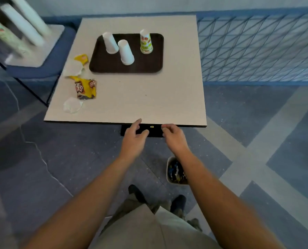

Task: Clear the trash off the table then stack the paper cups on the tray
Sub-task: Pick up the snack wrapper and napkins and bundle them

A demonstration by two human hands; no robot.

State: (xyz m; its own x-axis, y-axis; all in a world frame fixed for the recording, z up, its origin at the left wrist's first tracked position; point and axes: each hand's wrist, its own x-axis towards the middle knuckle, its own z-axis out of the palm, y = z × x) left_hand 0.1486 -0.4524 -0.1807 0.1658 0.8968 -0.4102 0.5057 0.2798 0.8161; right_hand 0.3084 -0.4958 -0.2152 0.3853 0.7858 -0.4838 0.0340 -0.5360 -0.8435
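A dark tray [103, 66] lies at the far side of the beige table [140, 97]. On it stand two white paper cups [110, 43] [126, 52] and a printed cup [146, 42], all upside down. Trash lies along the table's left edge: a yellow wrapper [81, 58], a crumpled white paper [73, 68], a yellow-brown snack bag [86, 88] and a white paper wad [72, 105]. My left hand [134, 139] and my right hand [174, 136] hover at the table's near edge, both empty with fingers apart.
A small bin [175, 171] filled with wrappers stands on the floor under my right forearm. A blue chair [42, 69] with tall cup stacks [24, 27] sits to the left of the table. A blue mesh fence [257, 47] runs along the right.
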